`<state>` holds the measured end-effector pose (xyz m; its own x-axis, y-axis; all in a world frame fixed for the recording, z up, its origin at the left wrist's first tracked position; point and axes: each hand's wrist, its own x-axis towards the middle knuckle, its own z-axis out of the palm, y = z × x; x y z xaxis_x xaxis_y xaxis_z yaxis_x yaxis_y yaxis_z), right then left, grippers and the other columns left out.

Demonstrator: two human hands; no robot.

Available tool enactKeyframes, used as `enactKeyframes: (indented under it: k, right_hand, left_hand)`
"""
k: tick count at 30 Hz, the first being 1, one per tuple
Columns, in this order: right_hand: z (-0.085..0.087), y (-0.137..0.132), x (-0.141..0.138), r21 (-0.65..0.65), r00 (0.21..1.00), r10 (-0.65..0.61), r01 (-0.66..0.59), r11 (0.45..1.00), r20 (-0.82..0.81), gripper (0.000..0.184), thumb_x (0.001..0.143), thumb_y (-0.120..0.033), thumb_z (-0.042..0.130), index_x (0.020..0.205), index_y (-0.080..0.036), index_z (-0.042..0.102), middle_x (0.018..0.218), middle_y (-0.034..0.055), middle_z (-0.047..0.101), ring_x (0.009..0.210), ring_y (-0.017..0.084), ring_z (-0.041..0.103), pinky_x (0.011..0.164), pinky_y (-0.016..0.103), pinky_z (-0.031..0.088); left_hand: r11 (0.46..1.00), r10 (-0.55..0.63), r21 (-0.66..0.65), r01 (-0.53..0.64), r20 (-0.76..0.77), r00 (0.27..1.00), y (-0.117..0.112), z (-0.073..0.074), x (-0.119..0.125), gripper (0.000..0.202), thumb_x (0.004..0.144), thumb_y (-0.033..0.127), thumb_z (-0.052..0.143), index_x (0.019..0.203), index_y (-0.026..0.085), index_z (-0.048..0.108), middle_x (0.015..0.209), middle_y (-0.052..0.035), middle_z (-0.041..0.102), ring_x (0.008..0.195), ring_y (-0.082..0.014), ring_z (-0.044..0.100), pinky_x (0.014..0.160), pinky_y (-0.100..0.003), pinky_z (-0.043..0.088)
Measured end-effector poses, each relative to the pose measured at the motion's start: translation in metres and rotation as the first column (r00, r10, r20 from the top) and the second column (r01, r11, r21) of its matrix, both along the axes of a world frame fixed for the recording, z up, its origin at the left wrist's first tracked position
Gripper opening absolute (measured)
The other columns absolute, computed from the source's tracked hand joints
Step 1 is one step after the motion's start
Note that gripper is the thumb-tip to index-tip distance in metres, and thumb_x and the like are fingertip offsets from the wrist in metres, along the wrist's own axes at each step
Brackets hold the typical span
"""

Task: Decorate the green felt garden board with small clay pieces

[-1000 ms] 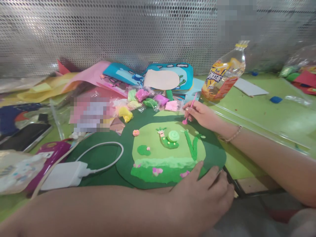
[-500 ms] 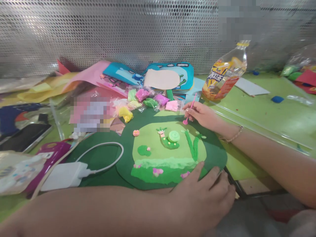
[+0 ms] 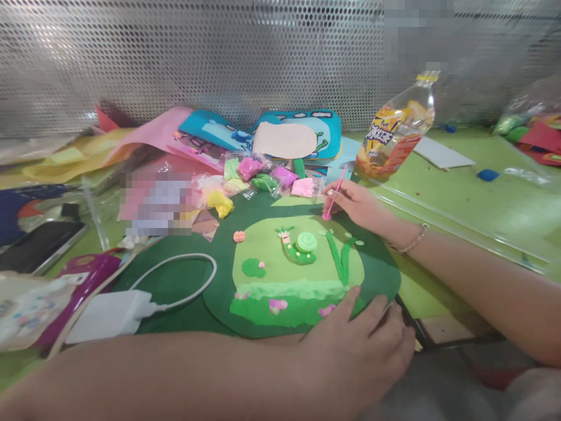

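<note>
Green tabletop (image 3: 491, 204) backed by a perforated metal panel (image 3: 280, 70), with a clay snail picture (image 3: 263, 245) on top. Pinching a pink tool (image 3: 335, 193) between gathered fingertips of the right hand (image 3: 356, 203), at the picture's upper right. Resting the left hand (image 3: 359, 345), loosely spread and gripping nothing visible, on its lower right edge.

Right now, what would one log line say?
left hand: on edge of clay snail picture | right hand: holding pink modelling tool
</note>
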<state>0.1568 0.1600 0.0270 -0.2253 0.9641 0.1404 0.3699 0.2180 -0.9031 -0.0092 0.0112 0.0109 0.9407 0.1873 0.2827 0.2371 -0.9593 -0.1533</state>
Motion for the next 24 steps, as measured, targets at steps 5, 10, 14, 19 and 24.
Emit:
enactKeyframes:
  k: [5,10,14,19,24]
  right_hand:
    - [0.0003,0.0006,-0.0004,-0.024,0.999,-0.031,0.030,0.999,-0.041,0.012,0.089,-0.033,0.047,0.089,-0.021,0.047,0.070,-0.0008,0.062,0.061,0.013,0.065,0.063,0.029,0.054]
    - [0.0021,-0.0005,-0.0016,-0.050,0.997,-0.055,0.052,0.997,-0.060,0.014,0.088,-0.037,0.048,0.089,-0.023,0.047,0.070,-0.0007,0.062,0.061,0.015,0.066,0.064,0.032,0.055]
    - [0.0030,-0.0013,-0.0018,-0.030,0.995,-0.086,0.084,0.996,-0.052,0.017,0.088,-0.040,0.049,0.088,-0.023,0.048,0.070,-0.0001,0.062,0.061,0.016,0.066,0.061,0.031,0.055]
    - [0.0019,0.0013,-0.0006,-0.049,0.989,-0.115,0.110,0.993,-0.098,0.022,0.086,-0.043,0.052,0.086,-0.022,0.048,0.068,-0.0009,0.061,0.061,0.014,0.066,0.058,0.026,0.054]
    - [0.0004,0.0021,-0.0003,-0.058,0.980,-0.114,0.106,0.993,-0.165,0.022,0.086,-0.042,0.053,0.083,-0.021,0.050,0.066,-0.0017,0.060,0.060,0.012,0.065,0.057,0.024,0.055]
  left_hand:
    - [0.999,-0.026,-0.027,0.026,-0.015,1.000,0.0006,-0.0005,-0.0004,0.048,0.091,0.026,0.025,0.134,0.009,0.038,0.137,-0.0132,0.042,0.126,-0.0302,0.038,0.101,-0.052,0.032]
    - [1.000,-0.011,-0.017,0.011,-0.010,1.000,0.0010,-0.0008,-0.0003,0.046,0.092,0.023,0.024,0.134,0.010,0.039,0.136,-0.0120,0.043,0.125,-0.0288,0.039,0.101,-0.051,0.033]
    - [1.000,0.004,0.001,-0.004,-0.004,1.000,0.0005,-0.0010,0.0002,0.045,0.093,0.022,0.023,0.133,0.012,0.041,0.135,-0.0105,0.044,0.125,-0.0272,0.040,0.101,-0.050,0.034]
    - [1.000,-0.011,-0.014,0.011,0.009,1.000,0.0010,-0.0034,0.0010,0.045,0.092,0.023,0.024,0.133,0.010,0.041,0.135,-0.0118,0.044,0.125,-0.0289,0.039,0.100,-0.051,0.035]
    - [1.000,-0.006,-0.004,0.006,0.008,1.000,0.0018,-0.0037,0.0013,0.045,0.092,0.022,0.024,0.133,0.011,0.041,0.135,-0.0115,0.044,0.125,-0.0286,0.040,0.099,-0.050,0.036]
